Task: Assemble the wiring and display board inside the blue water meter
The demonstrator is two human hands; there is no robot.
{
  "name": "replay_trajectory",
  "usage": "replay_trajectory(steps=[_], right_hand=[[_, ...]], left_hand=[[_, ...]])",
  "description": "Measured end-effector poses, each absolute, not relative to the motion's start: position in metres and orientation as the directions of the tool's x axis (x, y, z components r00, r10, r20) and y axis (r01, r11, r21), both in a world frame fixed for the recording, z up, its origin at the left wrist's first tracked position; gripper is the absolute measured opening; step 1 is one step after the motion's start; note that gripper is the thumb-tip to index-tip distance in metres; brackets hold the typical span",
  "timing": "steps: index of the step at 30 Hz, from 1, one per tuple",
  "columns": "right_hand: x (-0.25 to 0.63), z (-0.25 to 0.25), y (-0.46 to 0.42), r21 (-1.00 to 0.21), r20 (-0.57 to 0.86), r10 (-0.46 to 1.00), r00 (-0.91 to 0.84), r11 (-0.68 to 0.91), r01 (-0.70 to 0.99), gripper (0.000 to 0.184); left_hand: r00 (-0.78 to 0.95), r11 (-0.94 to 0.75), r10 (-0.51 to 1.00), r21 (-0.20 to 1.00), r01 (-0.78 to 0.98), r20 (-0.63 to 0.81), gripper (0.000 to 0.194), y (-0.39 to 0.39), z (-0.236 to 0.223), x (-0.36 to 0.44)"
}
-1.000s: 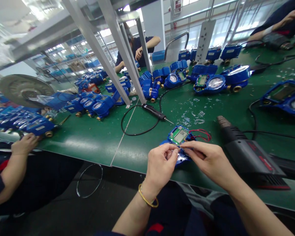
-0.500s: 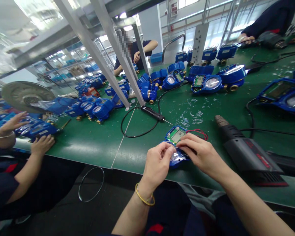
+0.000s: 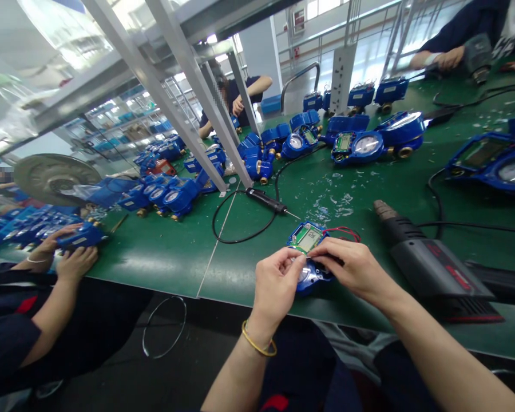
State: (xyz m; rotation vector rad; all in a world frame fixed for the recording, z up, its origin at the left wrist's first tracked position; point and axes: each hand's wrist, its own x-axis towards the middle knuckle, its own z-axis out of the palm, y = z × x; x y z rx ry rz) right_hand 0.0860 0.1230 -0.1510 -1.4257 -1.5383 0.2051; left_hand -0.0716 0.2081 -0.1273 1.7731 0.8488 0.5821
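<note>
A small blue water meter (image 3: 312, 273) with an exposed green circuit board and display (image 3: 308, 237) lies near the front edge of the green table (image 3: 163, 257). Red and black wires (image 3: 345, 231) loop out at its right. My left hand (image 3: 276, 287), with a gold bracelet on the wrist, is pinched shut at the meter's left side. My right hand (image 3: 354, 269) rests over the meter's right side, fingers curled and pressed on it. What the fingertips pinch is too small to make out.
A dark heat gun (image 3: 429, 266) lies to the right. A black soldering iron (image 3: 266, 202) with a looped cable lies behind the meter. Many blue meters (image 3: 371, 143) crowd the back. A co-worker's hands (image 3: 71, 257) hold a meter at left; other people sit farther back.
My hands stayed on the meter, with the right hand sliding lower over it. The co-worker at left brought both hands onto a blue meter at the table edge.
</note>
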Motion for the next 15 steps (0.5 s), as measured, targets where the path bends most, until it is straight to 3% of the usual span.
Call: replay_trajectory(steps=[11, 15], right_hand=[[0.0898, -0.1496, 0.1235, -0.845, 0.36, 0.9, 0.247, 0.203, 0.494, 0.023], [0.0883, -0.1455, 0.121, -0.845, 0.343, 0.914, 0.216, 0.199, 0.497, 0.013]], left_hand=[[0.593, -0.348, 0.804, 0.847, 0.401, 0.049, 0.019, 0.2023, -0.1267, -0.0685], [0.585, -0.335, 0.809, 0.858, 0.389, 0.05, 0.021, 0.2034, -0.1269, -0.0693]])
